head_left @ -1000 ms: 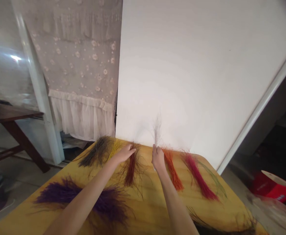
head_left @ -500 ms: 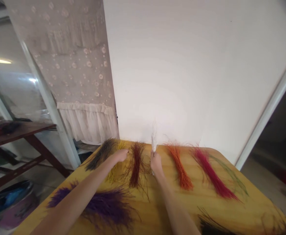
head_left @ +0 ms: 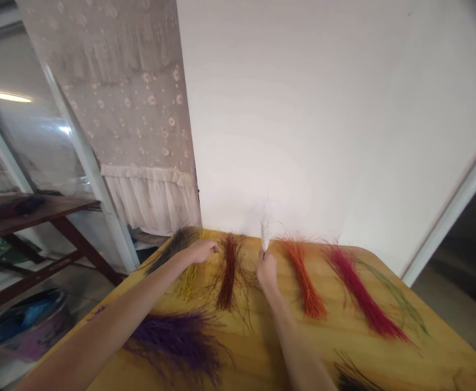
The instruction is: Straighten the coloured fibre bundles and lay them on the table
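My right hand (head_left: 267,269) is closed round a thin tuft of white dried grass (head_left: 265,231), held upright near the table's far edge. My left hand (head_left: 201,251) lies with curled fingers on the yellow grass bundle (head_left: 189,282), between the dark olive bundle (head_left: 176,243) and the maroon bundle (head_left: 228,270). I cannot see whether the left fingers grip any stalks. An orange bundle (head_left: 305,279) lies just right of my right hand.
On the yellow wooden table (head_left: 262,347) also lie a red bundle (head_left: 362,296), thin green stalks (head_left: 400,304) and a purple bundle (head_left: 181,339). A white wall stands behind. A lace curtain (head_left: 127,108) and a brown side table (head_left: 38,209) are at the left.
My left hand shifted left from the maroon bundle onto the yellow one. My right hand kept hold of the white tuft. The camera turned a little leftward.
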Motion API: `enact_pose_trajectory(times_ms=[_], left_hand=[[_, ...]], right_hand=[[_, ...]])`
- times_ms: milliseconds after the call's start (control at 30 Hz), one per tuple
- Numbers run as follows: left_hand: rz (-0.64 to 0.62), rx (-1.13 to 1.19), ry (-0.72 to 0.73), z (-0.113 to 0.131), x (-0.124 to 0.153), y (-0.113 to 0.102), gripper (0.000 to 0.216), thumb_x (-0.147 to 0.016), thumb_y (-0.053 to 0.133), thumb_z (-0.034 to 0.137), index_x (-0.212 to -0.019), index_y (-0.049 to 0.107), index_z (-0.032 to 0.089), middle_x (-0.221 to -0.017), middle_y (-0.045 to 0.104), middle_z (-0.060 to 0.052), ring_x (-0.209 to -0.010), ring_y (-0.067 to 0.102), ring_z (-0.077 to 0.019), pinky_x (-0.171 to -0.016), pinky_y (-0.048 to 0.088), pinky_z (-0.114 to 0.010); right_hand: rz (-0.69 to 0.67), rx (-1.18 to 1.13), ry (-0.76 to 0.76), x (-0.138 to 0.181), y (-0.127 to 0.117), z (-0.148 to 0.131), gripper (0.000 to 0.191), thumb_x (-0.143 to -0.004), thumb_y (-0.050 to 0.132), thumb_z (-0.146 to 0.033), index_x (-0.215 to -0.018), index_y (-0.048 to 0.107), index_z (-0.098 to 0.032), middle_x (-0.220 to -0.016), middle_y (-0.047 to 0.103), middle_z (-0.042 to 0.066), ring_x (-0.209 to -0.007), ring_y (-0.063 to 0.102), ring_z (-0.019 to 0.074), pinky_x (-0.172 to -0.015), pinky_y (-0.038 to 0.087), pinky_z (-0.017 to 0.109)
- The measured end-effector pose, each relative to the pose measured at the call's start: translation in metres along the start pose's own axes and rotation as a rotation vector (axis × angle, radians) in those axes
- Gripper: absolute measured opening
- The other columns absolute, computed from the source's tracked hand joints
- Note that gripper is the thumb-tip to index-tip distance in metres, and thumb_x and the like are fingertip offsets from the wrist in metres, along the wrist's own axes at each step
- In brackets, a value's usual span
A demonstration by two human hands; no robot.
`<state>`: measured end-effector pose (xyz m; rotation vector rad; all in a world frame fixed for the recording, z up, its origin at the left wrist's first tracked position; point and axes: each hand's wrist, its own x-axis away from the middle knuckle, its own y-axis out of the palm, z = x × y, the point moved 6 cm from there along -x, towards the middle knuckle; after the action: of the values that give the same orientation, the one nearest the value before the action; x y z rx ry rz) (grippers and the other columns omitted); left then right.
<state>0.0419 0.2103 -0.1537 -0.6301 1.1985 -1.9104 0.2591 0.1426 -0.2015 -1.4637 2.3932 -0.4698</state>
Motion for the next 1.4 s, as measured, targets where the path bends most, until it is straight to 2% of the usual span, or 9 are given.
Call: enact_pose_trajectory(times_ms=[233, 367, 467, 700, 1033, 1233, 1400], left_hand=[[-0.018, -0.092, 0.084, 0.009, 0.008, 0.013, 0.026, -0.094, 0.058, 0.032, -0.115, 0.062, 0.017, -0.121, 0.061, -0.01, -0.105, 0.061, -0.0232, -0.09, 0.052, -0.045], [0.027, -0.129, 0.064, -0.001, 0.006, 0.008, 0.029, -0.094, 0.058, 0.032, -0.118, 0.06, 0.017, -0.12, 0.061, -0.01, -0.103, 0.062, -0.0234, -0.088, 0.053, -0.045], [0.013, -0.181, 0.062, -0.008, 0.007, 0.006, 0.029, -0.094, 0.058, 0.032, -0.118, 0.06, 0.017, -0.121, 0.061, -0.01, -0.104, 0.061, -0.0236, -0.09, 0.052, -0.046], [-0.042, -0.33, 0.209, -0.004, 0.014, 0.015, 0.027, -0.093, 0.059, 0.031, -0.115, 0.062, 0.017, -0.125, 0.06, -0.01, -0.113, 0.058, -0.0258, -0.096, 0.047, -0.05], [0.015, -0.617, 0.335, 0.0, 0.03, 0.023, 0.028, -0.091, 0.061, 0.027, -0.117, 0.062, 0.016, -0.129, 0.057, -0.011, -0.12, 0.053, -0.0285, -0.099, 0.045, -0.053], [0.03, -0.698, 0.315, -0.017, 0.025, 0.026, 0.03, -0.091, 0.062, 0.027, -0.118, 0.061, 0.015, -0.13, 0.057, -0.011, -0.121, 0.053, -0.0293, -0.1, 0.044, -0.055], [0.054, -0.615, 0.278, -0.024, 0.023, 0.017, 0.031, -0.091, 0.063, 0.026, -0.119, 0.061, 0.015, -0.134, 0.055, -0.012, -0.125, 0.05, -0.0302, -0.105, 0.038, -0.058]], right_hand=[[-0.018, -0.008, -0.003, 0.003, 0.007, 0.0, 0.028, -0.094, 0.057, -0.035, -0.115, 0.061, -0.016, -0.113, 0.064, 0.009, -0.095, 0.064, 0.0198, -0.082, 0.055, 0.04], [-0.009, -0.002, 0.003, 0.002, 0.007, 0.0, 0.027, -0.095, 0.056, -0.035, -0.114, 0.061, -0.017, -0.114, 0.064, 0.009, -0.094, 0.064, 0.0192, -0.082, 0.055, 0.039], [-0.013, 0.007, 0.014, 0.003, 0.006, 0.0, 0.027, -0.095, 0.056, -0.035, -0.114, 0.062, -0.017, -0.113, 0.064, 0.008, -0.094, 0.064, 0.0191, -0.082, 0.055, 0.039], [-0.032, 0.034, 0.048, 0.004, 0.006, -0.004, 0.029, -0.094, 0.058, -0.035, -0.114, 0.061, -0.015, -0.111, 0.064, 0.008, -0.093, 0.065, 0.0196, -0.08, 0.056, 0.039], [-0.042, 0.069, 0.061, 0.004, 0.006, -0.004, 0.026, -0.095, 0.057, -0.035, -0.111, 0.062, -0.015, -0.108, 0.065, 0.008, -0.091, 0.065, 0.0184, -0.079, 0.056, 0.038], [-0.038, 0.06, 0.055, 0.003, 0.008, -0.003, 0.027, -0.095, 0.057, -0.035, -0.112, 0.062, -0.016, -0.109, 0.065, 0.007, -0.091, 0.065, 0.0186, -0.08, 0.056, 0.038], [-0.023, 0.044, 0.039, 0.004, 0.008, -0.003, 0.025, -0.095, 0.056, -0.035, -0.11, 0.063, -0.016, -0.109, 0.065, 0.008, -0.09, 0.065, 0.018, -0.079, 0.056, 0.037]])
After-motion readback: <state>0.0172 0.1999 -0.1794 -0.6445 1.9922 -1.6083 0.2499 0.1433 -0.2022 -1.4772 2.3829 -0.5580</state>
